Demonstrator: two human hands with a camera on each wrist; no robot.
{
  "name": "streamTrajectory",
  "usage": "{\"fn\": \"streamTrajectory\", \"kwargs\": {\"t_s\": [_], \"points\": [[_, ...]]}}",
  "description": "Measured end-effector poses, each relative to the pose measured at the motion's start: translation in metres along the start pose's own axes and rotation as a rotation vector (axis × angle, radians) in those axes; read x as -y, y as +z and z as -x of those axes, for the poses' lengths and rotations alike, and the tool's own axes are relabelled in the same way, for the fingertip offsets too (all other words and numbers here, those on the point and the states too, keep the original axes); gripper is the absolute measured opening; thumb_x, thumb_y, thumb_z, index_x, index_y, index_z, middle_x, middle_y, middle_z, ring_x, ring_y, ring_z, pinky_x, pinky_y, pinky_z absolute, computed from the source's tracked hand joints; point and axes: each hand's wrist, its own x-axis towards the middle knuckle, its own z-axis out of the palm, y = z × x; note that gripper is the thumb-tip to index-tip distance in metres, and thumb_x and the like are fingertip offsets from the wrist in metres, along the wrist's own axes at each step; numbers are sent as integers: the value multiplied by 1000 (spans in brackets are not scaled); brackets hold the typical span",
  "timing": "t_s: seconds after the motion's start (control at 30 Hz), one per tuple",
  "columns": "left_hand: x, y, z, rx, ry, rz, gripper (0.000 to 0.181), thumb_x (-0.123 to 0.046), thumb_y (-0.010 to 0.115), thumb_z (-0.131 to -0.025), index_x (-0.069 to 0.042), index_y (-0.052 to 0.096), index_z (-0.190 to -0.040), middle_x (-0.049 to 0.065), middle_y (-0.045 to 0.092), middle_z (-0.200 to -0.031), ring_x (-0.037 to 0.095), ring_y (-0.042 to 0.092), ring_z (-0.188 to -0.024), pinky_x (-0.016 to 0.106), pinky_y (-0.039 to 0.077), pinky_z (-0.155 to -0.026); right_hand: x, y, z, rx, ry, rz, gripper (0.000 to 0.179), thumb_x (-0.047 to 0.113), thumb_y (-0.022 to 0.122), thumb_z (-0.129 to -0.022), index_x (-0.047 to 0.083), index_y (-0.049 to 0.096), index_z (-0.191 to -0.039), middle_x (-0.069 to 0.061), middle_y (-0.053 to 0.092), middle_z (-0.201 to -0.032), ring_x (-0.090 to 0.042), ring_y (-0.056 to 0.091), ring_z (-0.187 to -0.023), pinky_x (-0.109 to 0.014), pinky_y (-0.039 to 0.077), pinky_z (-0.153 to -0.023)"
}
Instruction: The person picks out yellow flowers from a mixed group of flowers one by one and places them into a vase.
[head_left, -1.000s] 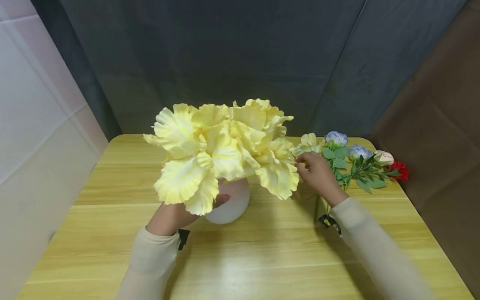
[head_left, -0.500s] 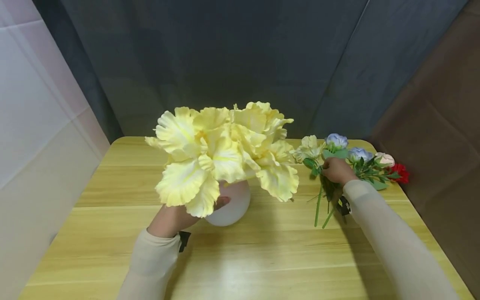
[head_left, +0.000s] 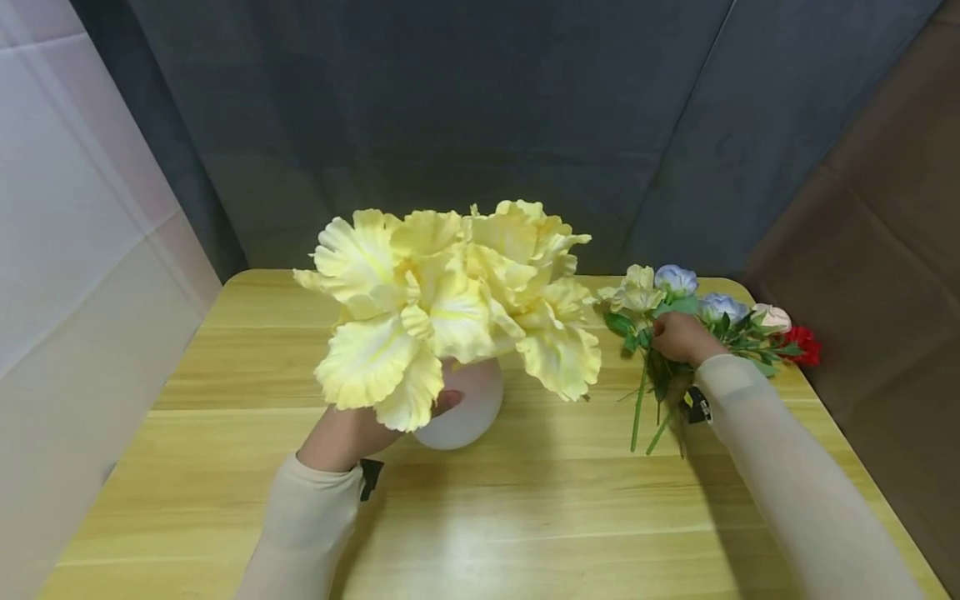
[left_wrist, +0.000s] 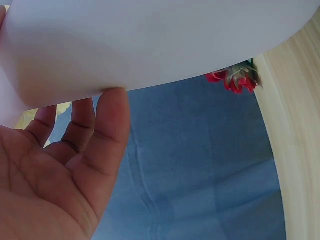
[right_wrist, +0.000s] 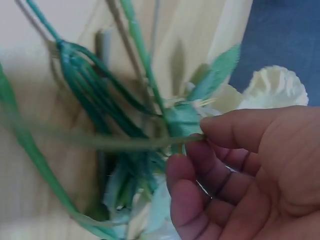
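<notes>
My left hand [head_left: 348, 437] holds the side of a rounded white vase [head_left: 468, 412], its thumb lying across the front. In the left wrist view the fingertips [left_wrist: 114, 102] touch the vase wall. Large yellow ruffled flowers [head_left: 450, 304] spread above the vase and hide its mouth. At the right, my right hand [head_left: 684, 337] is among a bunch of artificial flowers lying on the table. Its thumb and forefinger pinch a thin pale-green flower stem [right_wrist: 125, 144]. A pale yellow flower [head_left: 636, 289] lies just beyond that hand; whether the stem belongs to it, I cannot tell.
Blue flowers [head_left: 722, 307], a pink flower [head_left: 772, 317] and a red flower [head_left: 804, 346] lie toward the right edge of the wooden table [head_left: 480, 525]. Loose green stems [head_left: 639, 412] point toward the front. Dark cloth [head_left: 420, 100] hangs behind the table.
My right hand has moved right and down from beside the yellow blooms to the lying flowers, where it takes a stem. The pale yellow flower has shifted slightly right. The left hand stays on the vase.
</notes>
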Motion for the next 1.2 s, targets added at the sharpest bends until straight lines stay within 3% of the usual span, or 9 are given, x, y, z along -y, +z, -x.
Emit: {"fn": "streamTrajectory", "kwargs": {"t_s": [0.07,0.2,0.33,0.5,0.63,0.73,0.87,1.03,1.2], "points": [[0,0,0,5,-4,1,90,-31,89,-73,-13,41,-147,-2,39,-150,19,29,-139,39,24,-116,4,-3,3,1,-1,3,8,3,47,-95,-1,53,-92,-14,53,-81,-22,43,-65,-34,36,-57],[-1,0,0,7,4,-33,84,-30,88,-74,-10,44,-143,0,39,-150,20,29,-139,41,22,-117,12,-7,9,-24,-8,-19,20,4,47,-97,-5,53,-114,-21,59,-98,-24,49,-66,-35,40,-57],[-3,-1,-1,10,4,-26,80,-29,88,-74,-10,47,-140,0,42,-147,19,32,-137,41,24,-116,17,-9,13,-52,5,-116,23,5,43,-98,-2,47,-119,-20,56,-94,-21,47,-63,-33,38,-54],[-3,-6,4,80,-28,2,64,-24,81,-80,-13,52,-136,-1,44,-146,19,34,-136,40,27,-113,23,-13,25,-99,17,-281,26,12,41,-103,-1,42,-125,-25,54,-109,-25,54,-69,-35,43,-56],[-2,-9,7,102,-71,36,70,-19,78,-83,-14,46,-145,-2,37,-152,18,29,-139,40,25,-116,30,-15,37,-195,5,-359,29,19,39,-105,0,44,-126,-22,55,-104,-34,60,-78,-39,51,-63],[-1,-9,8,83,-54,72,60,-14,79,-82,-13,53,-136,-4,48,-140,16,40,-130,34,34,-110,35,-15,46,-279,-16,-382,29,22,40,-105,1,46,-124,-18,55,-104,-35,63,-82,-39,55,-65],[0,-8,9,67,-19,108,42,-9,80,-81,-13,61,-118,-6,56,-122,13,49,-115,27,42,-100,45,-19,58,-371,-73,-411,27,22,43,-104,1,48,-121,-16,55,-105,-26,64,-79,-33,57,-64],[1,-9,10,69,2,114,44,-6,79,-81,-12,61,-121,-4,57,-124,15,49,-117,27,41,-101,65,-25,78,-473,-133,-487,27,23,48,-104,4,48,-123,-13,56,-106,-18,66,-81,-26,58,-67],[-1,-8,12,91,-37,125,33,-5,78,-83,-14,64,-112,-5,59,-110,12,54,-103,25,48,-89,88,-24,102,-611,-263,-647,23,19,53,-103,7,50,-122,-10,57,-104,-15,66,-84,-24,59,-72]]}}
